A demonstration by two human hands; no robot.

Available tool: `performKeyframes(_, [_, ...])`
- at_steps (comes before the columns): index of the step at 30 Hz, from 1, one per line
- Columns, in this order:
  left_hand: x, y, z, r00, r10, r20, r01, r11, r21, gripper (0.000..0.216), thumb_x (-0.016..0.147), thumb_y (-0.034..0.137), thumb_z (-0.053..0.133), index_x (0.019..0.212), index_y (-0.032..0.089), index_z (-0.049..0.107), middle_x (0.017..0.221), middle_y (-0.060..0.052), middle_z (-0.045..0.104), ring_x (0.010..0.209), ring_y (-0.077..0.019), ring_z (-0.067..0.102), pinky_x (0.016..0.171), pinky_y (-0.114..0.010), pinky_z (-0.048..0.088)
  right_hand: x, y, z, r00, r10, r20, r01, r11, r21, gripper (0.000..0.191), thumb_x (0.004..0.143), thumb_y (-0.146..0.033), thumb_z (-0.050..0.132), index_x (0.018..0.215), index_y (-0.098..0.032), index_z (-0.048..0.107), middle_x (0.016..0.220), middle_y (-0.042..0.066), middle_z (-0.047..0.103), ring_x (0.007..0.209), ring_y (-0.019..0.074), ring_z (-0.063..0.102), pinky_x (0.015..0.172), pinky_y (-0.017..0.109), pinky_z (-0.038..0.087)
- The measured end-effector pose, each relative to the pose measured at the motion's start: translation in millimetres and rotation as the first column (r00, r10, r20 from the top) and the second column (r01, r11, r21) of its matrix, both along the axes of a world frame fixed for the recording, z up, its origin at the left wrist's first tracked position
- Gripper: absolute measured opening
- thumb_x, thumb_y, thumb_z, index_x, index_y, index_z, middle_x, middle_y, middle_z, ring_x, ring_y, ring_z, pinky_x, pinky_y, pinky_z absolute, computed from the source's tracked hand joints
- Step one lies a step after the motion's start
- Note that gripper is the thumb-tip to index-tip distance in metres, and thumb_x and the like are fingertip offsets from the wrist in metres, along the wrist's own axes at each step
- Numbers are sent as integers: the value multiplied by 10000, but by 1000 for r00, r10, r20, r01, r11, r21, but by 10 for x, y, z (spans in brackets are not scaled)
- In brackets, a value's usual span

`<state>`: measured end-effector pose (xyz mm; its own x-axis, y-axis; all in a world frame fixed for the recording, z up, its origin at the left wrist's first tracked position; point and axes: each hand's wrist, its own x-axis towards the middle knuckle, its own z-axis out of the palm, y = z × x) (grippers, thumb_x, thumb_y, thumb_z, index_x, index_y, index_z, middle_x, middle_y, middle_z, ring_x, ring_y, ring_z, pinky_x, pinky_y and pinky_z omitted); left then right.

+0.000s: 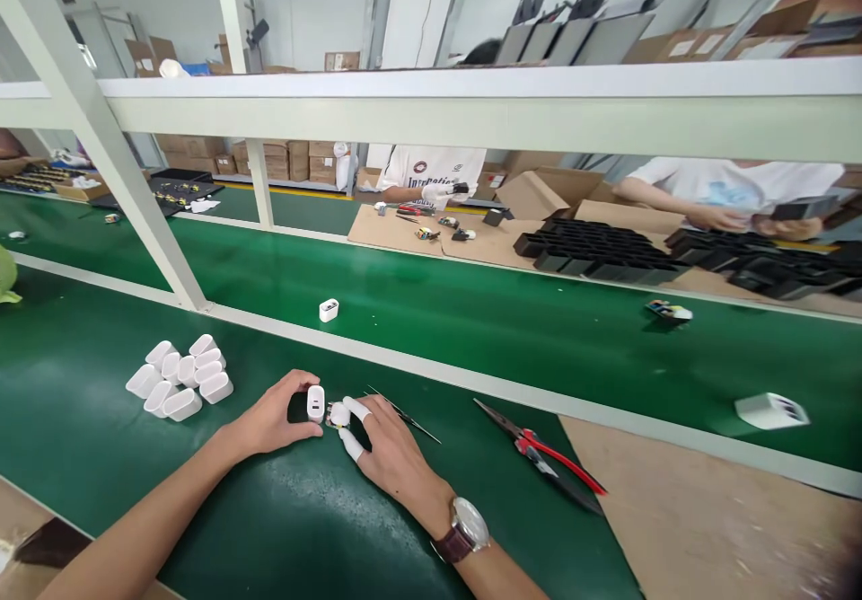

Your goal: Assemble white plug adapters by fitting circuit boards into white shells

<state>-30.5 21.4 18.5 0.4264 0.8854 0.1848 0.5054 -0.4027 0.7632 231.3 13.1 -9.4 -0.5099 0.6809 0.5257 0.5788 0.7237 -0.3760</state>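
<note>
My left hand [277, 416] grips a white charger housing [315, 404] between thumb and fingers, its face with port openings turned toward me. Just to the right, my right hand [389, 447], with white finger cots on thumb and forefinger, is closed round a small charger circuit board with a white block [339, 415]. The board's pins point at the housing; a narrow gap appears between the two. Tweezers [417, 425] lie beside and partly behind my right hand. Left of my left hand stands a group of several white housing shells [180, 374].
Red-and-black long-nose pliers [539, 453] lie right of my hands near a brown board [727, 510]. Beyond a pale rail [404, 365], a green belt [458, 313] carries white chargers [329, 311] and a circuit board [670, 311]. Two people work opposite, near black trays [599, 250].
</note>
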Motion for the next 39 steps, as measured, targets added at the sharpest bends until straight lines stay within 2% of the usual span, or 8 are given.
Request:
performKeyframes(2, [-19, -18, -90, 999, 45, 6, -45, 999, -13, 642, 870, 338, 828, 1412, 283, 490, 1355, -80, 662, 1258, -284, 670, 1122, -508, 545, -16, -1, 39, 998, -13, -62, 15, 999, 28, 364, 1011, -158, 573, 1367, -195, 512, 1167, 126, 669, 1064, 294, 637, 926, 521, 611])
performKeyframes(5, [-12, -60, -155, 999, 47, 1, -47, 997, 53, 654, 940, 313, 758, 1496, 308, 415, 1406, -73, 655, 1297, -270, 659, 1144, -518, 535, -30, -27, 169, 987, -4, -163, 14, 998, 64, 395, 997, -127, 589, 1377, -193, 506, 1204, 136, 656, 1100, 288, 627, 921, 505, 611])
performKeyframes(11, [49, -116, -71, 997, -5, -72, 22, 972, 234, 659, 1014, 272, 670, 1579, 312, 332, 1435, -97, 639, 1366, -270, 603, 1154, -511, 526, -12, -114, 374, 987, 49, -154, -26, 988, 152, 519, 970, -60, 613, 1451, -203, 480, 1268, 157, 636, 1136, 301, 609, 951, 534, 596])
performKeyframes(17, [69, -156, -15, 995, -52, -87, 69, 974, 215, 705, 1040, 245, 629, 1626, 317, 245, 1443, -105, 628, 1362, -259, 583, 1112, -477, 555, 5, -140, 269, 994, 77, -73, -65, 985, 162, 468, 957, -44, 611, 1400, -158, 510, 1297, 177, 619, 1160, 323, 589, 964, 551, 591])
performKeyframes(21, [87, -173, -17, 993, -60, -97, 81, 971, 227, 712, 1047, 232, 612, 1638, 327, 227, 1430, -100, 640, 1364, -266, 569, 1111, -492, 550, 20, -147, 190, 996, 86, -26, -81, 984, 161, 344, 929, -28, 601, 1242, -168, 570, 1336, 179, 590, 1184, 337, 579, 980, 568, 585])
performKeyframes(26, [95, -173, -17, 993, -57, -101, 79, 971, 226, 724, 1043, 239, 619, 1640, 326, 219, 1428, -101, 648, 1356, -277, 572, 1108, -507, 550, 38, -159, 224, 996, 86, 23, -89, 985, 148, 228, 914, -23, 572, 1064, -194, 585, 1338, 173, 572, 1185, 348, 565, 969, 590, 584])
performKeyframes(33, [105, -175, -16, 992, -56, -117, 83, 966, 244, 730, 1040, 248, 624, 1640, 312, 213, 1419, -111, 665, 1336, -282, 599, 1097, -517, 556, 33, -154, 288, 997, 69, 42, -73, 991, 110, 225, 963, -83, 580, 1154, -201, 600, 1319, 158, 594, 1182, 331, 587, 977, 572, 588])
performKeyframes(39, [112, -174, -23, 993, -45, -114, 75, 958, 276, 727, 1033, 243, 637, 1633, 310, 232, 1412, -113, 674, 1331, -288, 609, 1099, -533, 550, 28, -154, 355, 996, 80, 26, -82, 991, 102, 177, 988, -84, 566, 1124, -196, 584, 1294, 154, 588, 1140, 309, 576, 953, 550, 592])
